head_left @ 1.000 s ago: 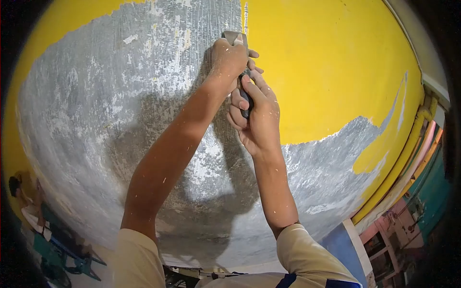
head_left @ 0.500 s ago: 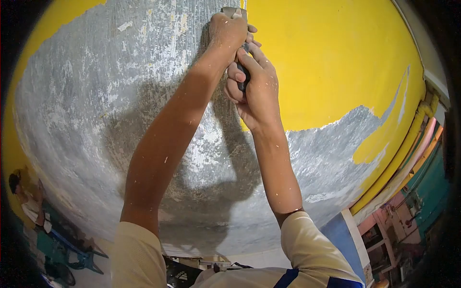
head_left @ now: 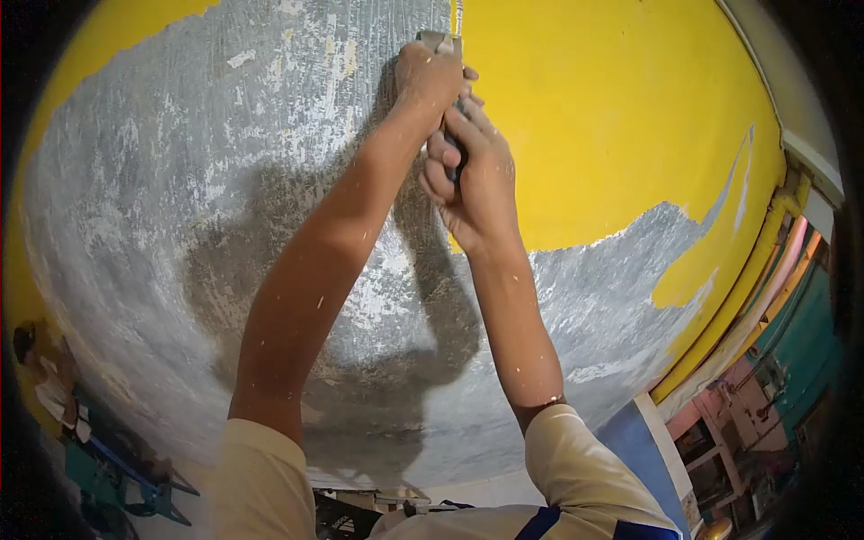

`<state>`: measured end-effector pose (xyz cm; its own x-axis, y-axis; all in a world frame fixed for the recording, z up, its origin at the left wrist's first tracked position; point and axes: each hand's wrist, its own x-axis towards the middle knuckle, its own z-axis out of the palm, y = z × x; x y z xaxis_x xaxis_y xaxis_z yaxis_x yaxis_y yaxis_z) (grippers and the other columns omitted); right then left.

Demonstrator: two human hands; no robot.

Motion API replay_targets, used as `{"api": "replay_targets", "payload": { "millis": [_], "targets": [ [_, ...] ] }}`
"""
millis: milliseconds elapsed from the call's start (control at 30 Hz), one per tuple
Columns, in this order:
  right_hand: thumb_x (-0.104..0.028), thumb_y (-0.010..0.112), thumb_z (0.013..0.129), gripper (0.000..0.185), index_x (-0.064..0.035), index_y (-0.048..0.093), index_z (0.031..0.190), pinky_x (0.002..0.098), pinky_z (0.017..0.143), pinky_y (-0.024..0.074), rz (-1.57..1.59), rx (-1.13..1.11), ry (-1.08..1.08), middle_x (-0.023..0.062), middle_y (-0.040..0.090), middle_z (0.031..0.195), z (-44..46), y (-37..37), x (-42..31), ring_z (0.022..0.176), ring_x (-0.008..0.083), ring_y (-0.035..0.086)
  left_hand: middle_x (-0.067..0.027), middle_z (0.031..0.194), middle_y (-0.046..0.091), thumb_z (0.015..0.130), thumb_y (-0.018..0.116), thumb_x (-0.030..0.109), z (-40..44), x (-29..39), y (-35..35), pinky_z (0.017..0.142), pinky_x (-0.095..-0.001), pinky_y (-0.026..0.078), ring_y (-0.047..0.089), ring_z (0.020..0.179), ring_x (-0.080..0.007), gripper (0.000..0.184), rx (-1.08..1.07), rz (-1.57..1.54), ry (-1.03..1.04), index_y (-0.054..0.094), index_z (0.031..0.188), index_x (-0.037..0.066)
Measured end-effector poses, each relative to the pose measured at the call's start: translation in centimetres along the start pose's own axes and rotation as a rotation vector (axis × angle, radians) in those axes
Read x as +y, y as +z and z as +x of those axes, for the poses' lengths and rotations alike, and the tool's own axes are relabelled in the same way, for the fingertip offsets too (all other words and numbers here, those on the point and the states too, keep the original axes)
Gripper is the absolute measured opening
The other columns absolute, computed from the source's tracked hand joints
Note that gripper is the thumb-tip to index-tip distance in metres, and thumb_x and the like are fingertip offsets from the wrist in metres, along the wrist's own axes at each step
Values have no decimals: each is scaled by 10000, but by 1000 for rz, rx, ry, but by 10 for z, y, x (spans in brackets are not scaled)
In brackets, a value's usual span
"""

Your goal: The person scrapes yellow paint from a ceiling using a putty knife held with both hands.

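Observation:
Both my hands are raised to a wall, closed on one paint scraper (head_left: 438,40). My left hand (head_left: 432,79) is wrapped round its upper part, just below the wide metal blade. Below it, my right hand (head_left: 479,160) grips the dark handle, part of which shows between the fingers. The blade lies at the boundary between bare grey wall (head_left: 207,135) and yellow paint (head_left: 612,117). Pale flecks dot both hands and forearms. My fingers hide most of the tool.
At the lower left, a person (head_left: 54,382) is near the wall beside dark green furniture (head_left: 135,472). Yellow pipes (head_left: 729,333) run along the right side. A pinkish shelf frame (head_left: 715,441) and a blue panel (head_left: 643,450) stand at the lower right.
My hands and the scraper sit slightly lower in view, both still gripping it. The view has shifted a little, with the right-side surroundings moving slightly left.

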<state>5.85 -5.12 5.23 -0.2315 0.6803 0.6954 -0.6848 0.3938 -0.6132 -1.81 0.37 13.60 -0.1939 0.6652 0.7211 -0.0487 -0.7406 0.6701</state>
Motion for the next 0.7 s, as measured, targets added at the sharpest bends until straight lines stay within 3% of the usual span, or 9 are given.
{"api": "replay_targets", "payload": {
  "millis": [133, 233, 433, 567, 667, 700],
  "targets": [
    [-169, 450, 1068, 182, -69, 522, 1202, 223, 395, 233, -7, -29, -21, -44, 395, 639, 5, 6, -8, 407, 54, 284, -168, 794, 666, 1034, 477, 178, 11, 6, 2, 534, -382, 574, 610, 547, -189, 316, -16, -42, -36, 622, 983, -99],
    [-169, 449, 1067, 170, -71, 526, 1183, 228, 394, 236, -32, -7, 5, -44, 396, 639, -1, 5, -4, 403, 56, 284, -218, 745, 687, 946, 517, 18, 0, -4, 2, 448, -388, 583, 689, 545, -277, 172, 54, -70, 11, 609, 943, -128],
    [-173, 452, 1066, 122, -86, 528, 1106, 231, 400, 246, -37, -51, -13, -40, 401, 643, 18, 7, -13, 417, 60, 289, -193, 783, 712, 998, 469, 145, 32, 7, 0, 465, -384, 581, 692, 554, -275, 278, -34, 141, 121, 631, 932, -71],
    [-169, 452, 1063, 99, -99, 518, 1041, 226, 402, 254, -54, -98, -58, -35, 406, 646, 33, 5, -25, 418, 67, 295, -187, 830, 685, 1044, 471, 262, 52, 18, 7, 563, -378, 556, 681, 656, -259, 409, -7, 80, -24, 625, 1002, -114],
    [-163, 461, 1056, 117, -94, 527, 1125, 221, 399, 245, -75, -32, -6, -34, 404, 650, 15, 2, -18, 424, 64, 307, -178, 815, 676, 1042, 466, 263, 14, 12, 4, 557, -372, 550, 664, 632, -251, 397, -27, -26, 2, 633, 1009, -95],
    [-163, 464, 1055, 143, -90, 524, 1162, 219, 397, 241, -80, -9, 22, -35, 402, 650, 5, 2, -16, 423, 62, 307, -166, 743, 697, 1000, 474, 135, 15, -4, 5, 458, -389, 572, 687, 542, -264, 273, 27, -42, 53, 645, 918, -62]
  ]
}}
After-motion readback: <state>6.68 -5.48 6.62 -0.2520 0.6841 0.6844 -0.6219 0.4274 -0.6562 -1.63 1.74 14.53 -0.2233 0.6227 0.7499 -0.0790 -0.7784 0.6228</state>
